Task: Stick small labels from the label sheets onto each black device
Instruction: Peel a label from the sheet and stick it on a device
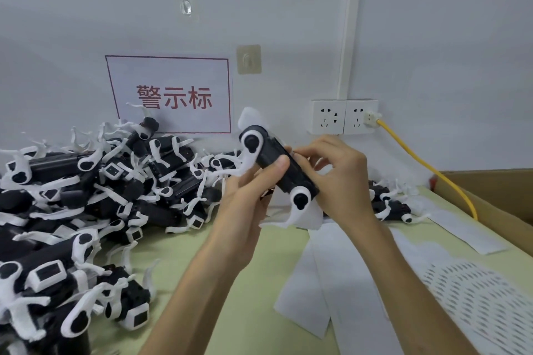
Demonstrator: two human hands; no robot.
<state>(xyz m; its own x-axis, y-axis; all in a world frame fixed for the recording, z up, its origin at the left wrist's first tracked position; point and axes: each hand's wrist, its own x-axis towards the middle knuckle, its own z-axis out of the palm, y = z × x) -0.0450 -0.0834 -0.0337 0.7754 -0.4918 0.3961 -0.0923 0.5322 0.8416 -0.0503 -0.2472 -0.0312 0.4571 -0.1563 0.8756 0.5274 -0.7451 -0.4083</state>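
Black device [277, 166] with white round end pieces is held tilted above the table [230, 282] by both hands. The left hand [245, 202] grips it from below, thumb on its top face, and the right hand [337, 179] pinches its far edge with curled fingers. White label sheets [317, 268] lie on the table under the hands. A big pile of devices [86, 196] fills the left side, and a few more devices [389, 206] lie to the right. On the wall, a red-bordered sign [173, 95] reads "警示标"; near it, wall sockets [343, 117] hold a yellow cable [427, 167].
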